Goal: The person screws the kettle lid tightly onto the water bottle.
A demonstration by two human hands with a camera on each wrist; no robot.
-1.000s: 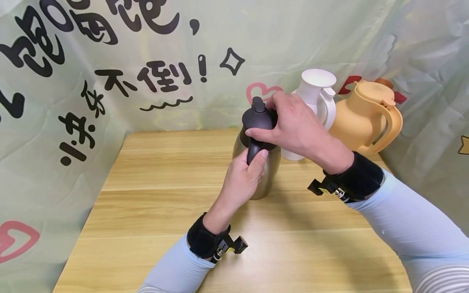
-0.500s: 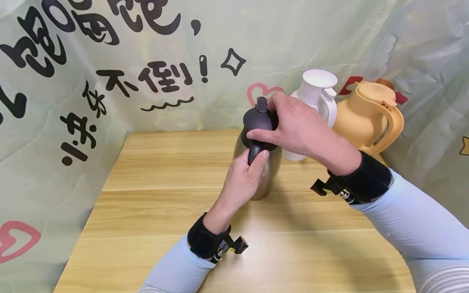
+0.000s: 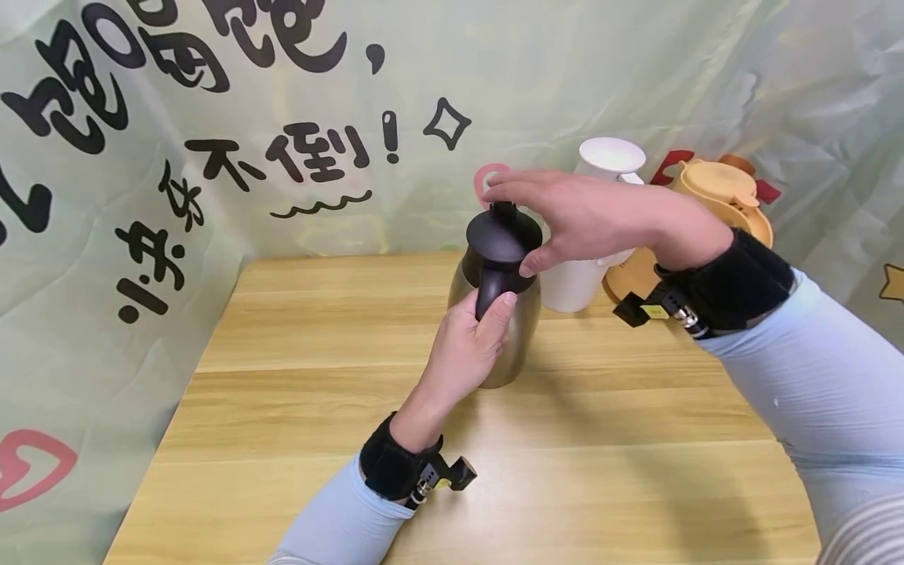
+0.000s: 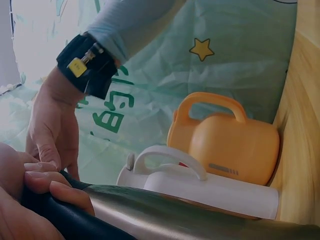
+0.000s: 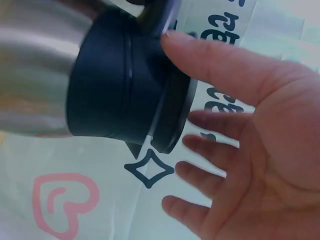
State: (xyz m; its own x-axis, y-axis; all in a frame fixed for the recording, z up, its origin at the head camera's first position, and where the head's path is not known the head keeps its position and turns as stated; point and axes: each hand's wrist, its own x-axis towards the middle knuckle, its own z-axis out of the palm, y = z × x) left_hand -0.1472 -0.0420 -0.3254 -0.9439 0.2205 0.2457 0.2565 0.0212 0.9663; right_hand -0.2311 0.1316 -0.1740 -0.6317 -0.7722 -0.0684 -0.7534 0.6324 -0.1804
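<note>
A steel thermos jug (image 3: 521, 333) with a black lid (image 3: 500, 238) stands upright on the wooden table. My left hand (image 3: 466, 349) grips its black handle (image 3: 494, 284), thumb on top. Over the lid hovers my right hand (image 3: 600, 216), fingers spread and holding nothing. In the right wrist view, the thumb (image 5: 215, 60) reaches the lid's edge near the handle, seemingly touching it. The other fingers (image 5: 210, 145) lie loosely apart beyond the lid (image 5: 175, 110). The jug's far side is hidden in the head view.
A white jug (image 3: 568, 284) stands just right of the steel one, partly behind my right hand. Further right is an orange jug (image 3: 716, 184), mostly covered by the right wrist. A printed cloth backdrop (image 3: 318, 227) rises behind the table (image 3: 297, 408).
My right hand has loosened from around the lid and shifted up and right, its fingers straightening. The left hand keeps its grip on the handle, and the jug stays put.
</note>
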